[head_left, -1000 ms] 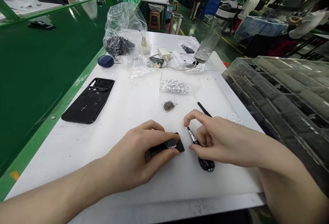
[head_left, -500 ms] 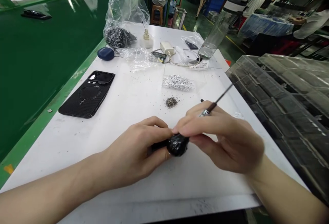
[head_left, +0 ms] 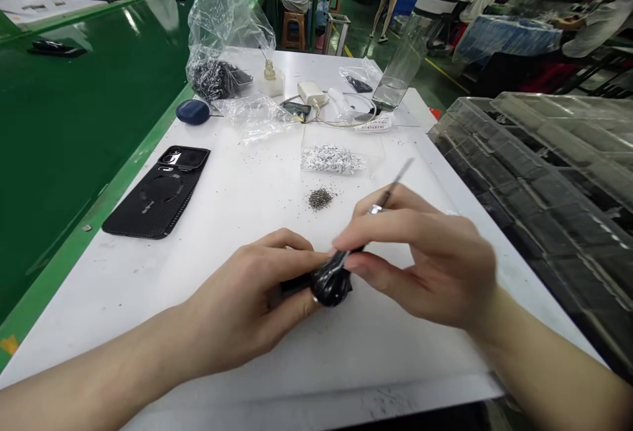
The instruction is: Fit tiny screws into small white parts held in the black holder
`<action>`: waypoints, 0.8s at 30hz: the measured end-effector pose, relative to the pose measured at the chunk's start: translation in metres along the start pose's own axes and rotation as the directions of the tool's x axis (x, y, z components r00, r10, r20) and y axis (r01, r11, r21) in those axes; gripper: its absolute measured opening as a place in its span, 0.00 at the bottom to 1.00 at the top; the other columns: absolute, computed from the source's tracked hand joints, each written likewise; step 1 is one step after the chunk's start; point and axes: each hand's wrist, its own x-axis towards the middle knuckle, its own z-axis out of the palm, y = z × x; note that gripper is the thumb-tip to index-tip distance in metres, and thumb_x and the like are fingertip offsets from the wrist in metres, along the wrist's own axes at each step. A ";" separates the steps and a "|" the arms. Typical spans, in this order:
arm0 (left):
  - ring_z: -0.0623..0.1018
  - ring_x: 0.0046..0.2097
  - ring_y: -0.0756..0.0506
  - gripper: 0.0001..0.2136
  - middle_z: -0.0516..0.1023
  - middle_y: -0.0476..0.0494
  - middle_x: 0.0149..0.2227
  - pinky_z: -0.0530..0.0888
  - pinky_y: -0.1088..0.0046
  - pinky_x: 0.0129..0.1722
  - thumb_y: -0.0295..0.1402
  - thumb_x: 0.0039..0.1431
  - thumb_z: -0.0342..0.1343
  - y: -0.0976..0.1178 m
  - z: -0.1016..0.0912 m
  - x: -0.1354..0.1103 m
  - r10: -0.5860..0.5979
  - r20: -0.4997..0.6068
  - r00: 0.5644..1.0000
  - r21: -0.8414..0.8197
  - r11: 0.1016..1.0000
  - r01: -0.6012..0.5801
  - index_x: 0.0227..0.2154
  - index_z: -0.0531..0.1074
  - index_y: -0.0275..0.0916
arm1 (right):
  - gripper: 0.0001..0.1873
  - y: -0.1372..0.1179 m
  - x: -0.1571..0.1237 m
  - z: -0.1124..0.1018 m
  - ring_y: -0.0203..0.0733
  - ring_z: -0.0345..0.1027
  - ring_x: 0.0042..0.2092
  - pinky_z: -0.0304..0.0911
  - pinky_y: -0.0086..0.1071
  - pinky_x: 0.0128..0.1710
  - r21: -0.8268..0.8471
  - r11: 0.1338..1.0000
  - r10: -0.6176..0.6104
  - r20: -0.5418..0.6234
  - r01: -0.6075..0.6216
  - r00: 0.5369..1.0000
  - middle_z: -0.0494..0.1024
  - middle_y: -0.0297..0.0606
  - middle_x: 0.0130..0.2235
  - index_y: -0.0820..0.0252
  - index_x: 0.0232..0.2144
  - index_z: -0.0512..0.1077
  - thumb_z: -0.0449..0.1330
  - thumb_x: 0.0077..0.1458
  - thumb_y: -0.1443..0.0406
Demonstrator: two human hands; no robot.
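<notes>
You are pinching a flat black piece [head_left: 289, 289] in your left hand [head_left: 242, 306], with a glossy black rounded lump [head_left: 330, 287] pressed against it. Your right hand [head_left: 420, 259] is gripping a thin ferruled tool [head_left: 382, 203] just above that lump, over the white bench [head_left: 222, 220], and a small heap of dark granules [head_left: 320, 198] is lying just ahead.

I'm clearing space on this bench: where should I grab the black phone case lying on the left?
Take it by its two long edges, midway along, coming down from above. The black textured phone case lies flat, back up, on the white table, so a pinch across its width looks easiest; the green rail close on its left leaves less room there.
</notes>
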 end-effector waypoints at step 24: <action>0.81 0.43 0.41 0.19 0.85 0.55 0.38 0.79 0.59 0.43 0.18 0.65 0.63 0.023 -0.011 -0.004 0.152 -0.254 0.955 0.209 0.973 -0.099 0.42 0.82 0.57 | 0.17 0.015 0.021 -0.092 0.40 0.70 0.28 0.60 0.34 0.30 -0.437 0.615 0.783 0.240 -0.656 0.574 0.81 0.33 0.27 0.57 0.45 0.83 0.60 0.68 0.53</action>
